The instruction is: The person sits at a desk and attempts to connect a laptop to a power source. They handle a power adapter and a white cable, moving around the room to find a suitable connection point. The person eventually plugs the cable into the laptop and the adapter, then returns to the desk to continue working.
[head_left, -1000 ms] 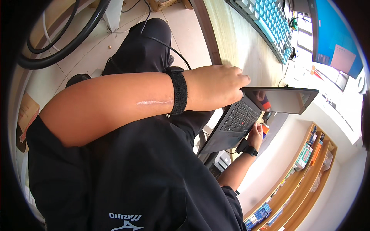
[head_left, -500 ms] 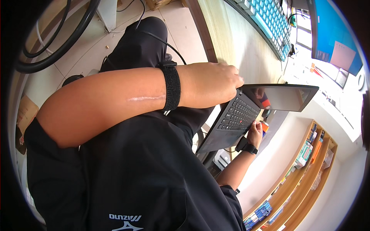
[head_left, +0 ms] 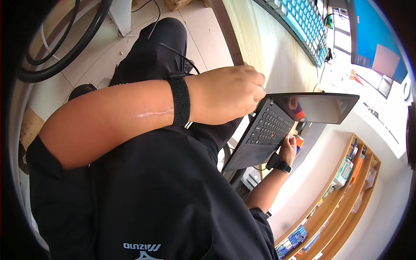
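Curled closed with the left grip (head_left: 229, 95), right by the laptop (head_left: 271, 130)

Seen in the head view: folded inward near the hinge end of the laptop's left edge, with a small pale tip (head_left: 252, 114) showing beneath, perhaps part of a plug. Hidden otherwise, so impossible to tell the contents, or touching from just beside. Placed at the opposite edge with the right grip (head_left: 287, 149): fingertips gathered, too small to tell pinching from resting. Look for the laptop between the two, opened wide.

To manage this well, probably best to brace the base from the right against skidding, and to work the left straight along the port line without twisting. Leave slack in the black cable (head_left: 177, 52) crossing the dark trouser leg (head_left: 167, 32), and avoid leaning on the raised screen (head_left: 318, 107), likely quick to tip.

Note pale wood grain on the desk (head_left: 255, 43), with a teal-and-white keyboard (head_left: 301, 28) and, beyond, a monitor (head_left: 375, 26) bearing a pink note (head_left: 385, 60). Beside the right grip, an orange-and-blue object (head_left: 299, 142). Down left, tiled floor (head_left: 203, 37); off right, a wooden shelf unit (head_left: 333, 212) stocked with blue packs (head_left: 298, 236).
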`<state>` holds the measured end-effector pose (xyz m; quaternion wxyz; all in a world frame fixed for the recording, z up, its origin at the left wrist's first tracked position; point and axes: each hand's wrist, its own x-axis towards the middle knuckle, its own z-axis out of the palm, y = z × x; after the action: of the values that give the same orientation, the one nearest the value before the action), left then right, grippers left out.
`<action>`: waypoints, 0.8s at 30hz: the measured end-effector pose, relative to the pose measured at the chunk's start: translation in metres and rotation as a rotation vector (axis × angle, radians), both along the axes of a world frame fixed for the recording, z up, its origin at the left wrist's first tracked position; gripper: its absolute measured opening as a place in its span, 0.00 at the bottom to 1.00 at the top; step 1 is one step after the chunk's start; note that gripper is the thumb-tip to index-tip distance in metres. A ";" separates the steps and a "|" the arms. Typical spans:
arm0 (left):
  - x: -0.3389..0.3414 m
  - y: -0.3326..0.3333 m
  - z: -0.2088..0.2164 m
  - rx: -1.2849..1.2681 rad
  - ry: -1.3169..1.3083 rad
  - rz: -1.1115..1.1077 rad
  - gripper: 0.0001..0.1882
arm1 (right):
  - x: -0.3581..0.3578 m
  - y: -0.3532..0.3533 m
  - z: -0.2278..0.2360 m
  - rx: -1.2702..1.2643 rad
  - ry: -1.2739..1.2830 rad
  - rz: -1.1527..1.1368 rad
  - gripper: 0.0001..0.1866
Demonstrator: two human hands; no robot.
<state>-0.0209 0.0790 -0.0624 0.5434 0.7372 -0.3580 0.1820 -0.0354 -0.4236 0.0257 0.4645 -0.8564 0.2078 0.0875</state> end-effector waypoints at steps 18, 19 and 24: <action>-0.007 -0.010 0.009 0.089 0.010 0.044 0.05 | 0.001 -0.002 -0.004 -0.005 -0.038 0.001 0.04; -0.008 -0.011 0.009 0.111 0.005 0.042 0.05 | 0.000 -0.001 -0.003 -0.009 -0.045 -0.006 0.04; -0.009 -0.013 0.009 0.105 0.015 0.041 0.05 | -0.001 -0.003 -0.003 0.023 -0.038 -0.016 0.03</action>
<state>-0.0297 0.0657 -0.0534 0.5028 0.7733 -0.3476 0.1686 -0.0361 -0.4263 0.0231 0.4790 -0.8508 0.2044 0.0699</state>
